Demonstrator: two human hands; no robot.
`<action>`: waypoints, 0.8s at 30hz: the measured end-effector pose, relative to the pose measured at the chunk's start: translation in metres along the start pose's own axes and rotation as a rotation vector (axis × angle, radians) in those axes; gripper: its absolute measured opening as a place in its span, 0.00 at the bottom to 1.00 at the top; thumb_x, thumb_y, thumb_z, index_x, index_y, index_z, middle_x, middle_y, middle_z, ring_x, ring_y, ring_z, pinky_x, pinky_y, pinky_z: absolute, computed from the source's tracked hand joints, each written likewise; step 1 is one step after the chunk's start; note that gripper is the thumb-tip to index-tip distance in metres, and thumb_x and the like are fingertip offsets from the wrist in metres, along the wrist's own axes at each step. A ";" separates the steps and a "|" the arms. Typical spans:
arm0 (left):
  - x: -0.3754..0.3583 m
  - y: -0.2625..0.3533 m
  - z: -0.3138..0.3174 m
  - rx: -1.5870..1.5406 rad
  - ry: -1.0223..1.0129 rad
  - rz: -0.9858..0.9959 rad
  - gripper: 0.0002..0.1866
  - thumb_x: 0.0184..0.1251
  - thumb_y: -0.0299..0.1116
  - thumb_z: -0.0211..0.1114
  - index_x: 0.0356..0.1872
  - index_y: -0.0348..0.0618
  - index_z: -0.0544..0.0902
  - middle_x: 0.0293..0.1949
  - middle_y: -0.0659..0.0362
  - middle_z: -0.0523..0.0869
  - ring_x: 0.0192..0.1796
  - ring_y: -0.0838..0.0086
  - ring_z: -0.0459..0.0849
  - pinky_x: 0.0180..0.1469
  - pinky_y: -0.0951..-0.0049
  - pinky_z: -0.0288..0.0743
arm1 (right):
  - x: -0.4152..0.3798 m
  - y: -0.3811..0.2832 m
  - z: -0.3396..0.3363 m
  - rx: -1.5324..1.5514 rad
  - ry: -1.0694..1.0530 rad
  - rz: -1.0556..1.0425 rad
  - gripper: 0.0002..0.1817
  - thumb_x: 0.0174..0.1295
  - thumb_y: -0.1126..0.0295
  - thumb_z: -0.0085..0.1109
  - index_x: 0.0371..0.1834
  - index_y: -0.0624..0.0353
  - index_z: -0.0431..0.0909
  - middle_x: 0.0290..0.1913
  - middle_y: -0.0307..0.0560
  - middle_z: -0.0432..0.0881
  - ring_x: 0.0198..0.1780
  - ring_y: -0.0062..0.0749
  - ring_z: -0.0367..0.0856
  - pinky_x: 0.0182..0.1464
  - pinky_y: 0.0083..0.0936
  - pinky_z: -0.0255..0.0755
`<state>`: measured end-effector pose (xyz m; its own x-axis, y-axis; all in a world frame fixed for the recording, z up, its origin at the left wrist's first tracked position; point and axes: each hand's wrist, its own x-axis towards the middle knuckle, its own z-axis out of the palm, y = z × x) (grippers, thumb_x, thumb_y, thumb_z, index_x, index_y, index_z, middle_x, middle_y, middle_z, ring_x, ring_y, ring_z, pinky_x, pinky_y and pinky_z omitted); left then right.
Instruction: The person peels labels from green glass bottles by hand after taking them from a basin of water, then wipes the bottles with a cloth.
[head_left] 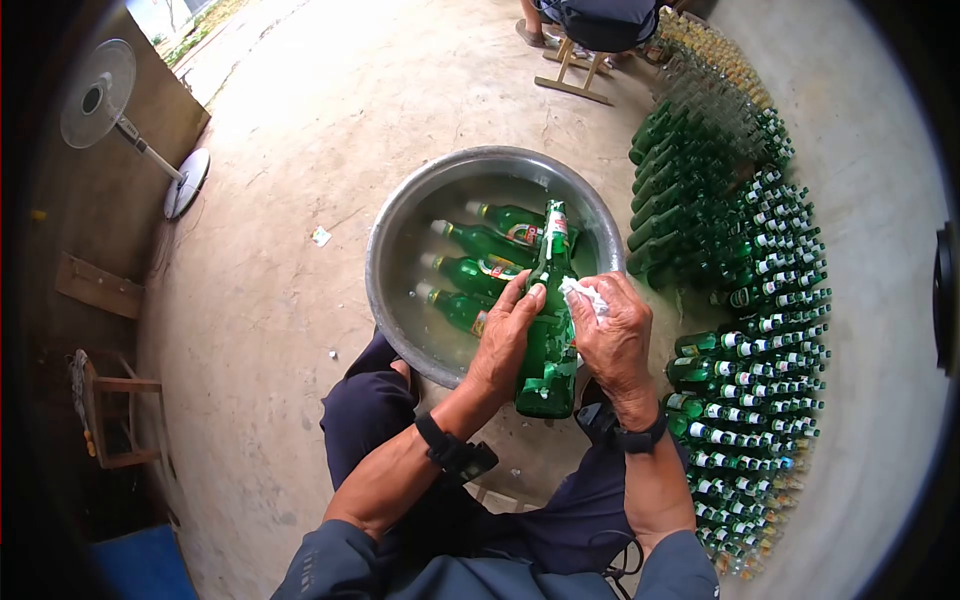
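Observation:
A green glass bottle is held over the near right part of a round metal basin, its neck pointing away from me. Scraps of label cling to its lower body. My left hand grips the bottle from its left side, thumb on top. My right hand is on the bottle's right side, its fingers closed on a crumpled white scrap. Several green bottles, one of them this labelled bottle, lie in the cloudy water of the basin.
Many green bottles stand and lie in rows along the right wall. A standing fan is at the upper left, a wooden stool at the lower left. Another person's leg shows by a wooden seat at the top.

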<state>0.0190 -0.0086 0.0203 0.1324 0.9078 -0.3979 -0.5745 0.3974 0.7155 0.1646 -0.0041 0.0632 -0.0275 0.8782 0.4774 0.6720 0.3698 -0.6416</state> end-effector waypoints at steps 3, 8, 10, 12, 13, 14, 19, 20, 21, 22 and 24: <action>0.012 -0.006 -0.012 0.028 -0.005 0.073 0.29 0.79 0.42 0.65 0.73 0.37 0.73 0.50 0.64 0.84 0.47 0.84 0.80 0.49 0.79 0.76 | -0.003 -0.006 0.000 0.074 -0.067 -0.070 0.09 0.56 0.80 0.69 0.40 0.62 0.82 0.36 0.52 0.83 0.36 0.53 0.85 0.38 0.40 0.79; 0.012 -0.007 -0.023 -0.006 -0.043 0.080 0.27 0.79 0.41 0.64 0.71 0.38 0.74 0.48 0.66 0.83 0.48 0.84 0.79 0.50 0.79 0.75 | -0.012 -0.022 -0.006 0.040 -0.216 -0.150 0.11 0.51 0.80 0.69 0.38 0.60 0.83 0.34 0.48 0.81 0.37 0.50 0.84 0.39 0.42 0.78; 0.010 -0.005 -0.022 0.019 -0.055 0.093 0.25 0.80 0.40 0.64 0.70 0.39 0.75 0.46 0.66 0.83 0.47 0.84 0.79 0.50 0.80 0.74 | -0.013 -0.028 -0.012 0.089 -0.373 -0.180 0.09 0.52 0.79 0.69 0.37 0.59 0.83 0.34 0.48 0.81 0.37 0.49 0.84 0.38 0.42 0.78; 0.012 -0.002 -0.023 0.023 -0.037 0.105 0.22 0.80 0.39 0.64 0.69 0.42 0.77 0.46 0.67 0.83 0.45 0.85 0.79 0.48 0.80 0.75 | -0.015 -0.028 -0.006 0.068 -0.366 -0.173 0.08 0.54 0.78 0.70 0.37 0.60 0.84 0.35 0.49 0.82 0.37 0.50 0.85 0.39 0.42 0.79; 0.011 -0.002 -0.021 -0.027 -0.040 0.090 0.23 0.80 0.39 0.64 0.69 0.42 0.77 0.46 0.66 0.84 0.45 0.85 0.80 0.47 0.80 0.76 | -0.015 -0.023 0.000 0.072 -0.276 -0.099 0.08 0.55 0.78 0.69 0.37 0.60 0.84 0.35 0.50 0.82 0.37 0.50 0.85 0.39 0.42 0.79; 0.010 -0.001 -0.019 -0.079 -0.044 0.077 0.23 0.80 0.39 0.64 0.69 0.42 0.76 0.47 0.66 0.84 0.44 0.84 0.81 0.47 0.79 0.77 | -0.012 -0.018 0.003 0.073 -0.186 -0.028 0.07 0.56 0.78 0.69 0.38 0.60 0.84 0.35 0.50 0.83 0.37 0.51 0.85 0.39 0.42 0.78; 0.006 0.000 -0.014 -0.026 -0.065 0.062 0.26 0.80 0.40 0.64 0.72 0.39 0.73 0.49 0.63 0.84 0.47 0.83 0.81 0.49 0.78 0.78 | -0.001 -0.008 0.009 0.021 -0.091 -0.035 0.07 0.57 0.79 0.68 0.39 0.62 0.83 0.36 0.52 0.82 0.37 0.53 0.85 0.40 0.42 0.78; 0.009 -0.004 -0.018 -0.026 -0.064 0.059 0.26 0.80 0.40 0.64 0.72 0.39 0.73 0.49 0.63 0.84 0.47 0.83 0.81 0.49 0.78 0.78 | -0.002 -0.008 0.007 0.020 -0.093 -0.033 0.07 0.57 0.79 0.68 0.39 0.62 0.83 0.36 0.52 0.82 0.37 0.53 0.85 0.40 0.42 0.78; 0.012 -0.006 -0.021 -0.039 -0.064 0.054 0.27 0.80 0.40 0.64 0.72 0.38 0.73 0.49 0.63 0.84 0.48 0.83 0.81 0.49 0.78 0.78 | -0.003 -0.008 0.005 0.048 -0.143 -0.058 0.08 0.55 0.79 0.68 0.39 0.62 0.82 0.36 0.52 0.82 0.37 0.53 0.84 0.40 0.42 0.78; 0.015 -0.007 -0.023 -0.051 -0.064 0.054 0.27 0.80 0.40 0.64 0.73 0.38 0.72 0.50 0.63 0.84 0.49 0.82 0.81 0.50 0.78 0.77 | -0.005 -0.010 0.003 0.078 -0.192 -0.087 0.09 0.54 0.79 0.68 0.38 0.61 0.82 0.36 0.52 0.82 0.37 0.53 0.84 0.40 0.42 0.78; 0.015 -0.005 -0.026 -0.036 -0.049 0.072 0.27 0.80 0.40 0.64 0.73 0.38 0.72 0.50 0.63 0.84 0.49 0.83 0.81 0.50 0.78 0.77 | -0.011 -0.018 0.004 0.076 -0.223 -0.128 0.10 0.52 0.79 0.68 0.38 0.61 0.82 0.36 0.51 0.81 0.38 0.52 0.84 0.39 0.43 0.78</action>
<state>0.0034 -0.0002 -0.0044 0.1285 0.9397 -0.3170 -0.6127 0.3266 0.7197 0.1498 -0.0189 0.0673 -0.2762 0.8650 0.4188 0.5953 0.4961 -0.6321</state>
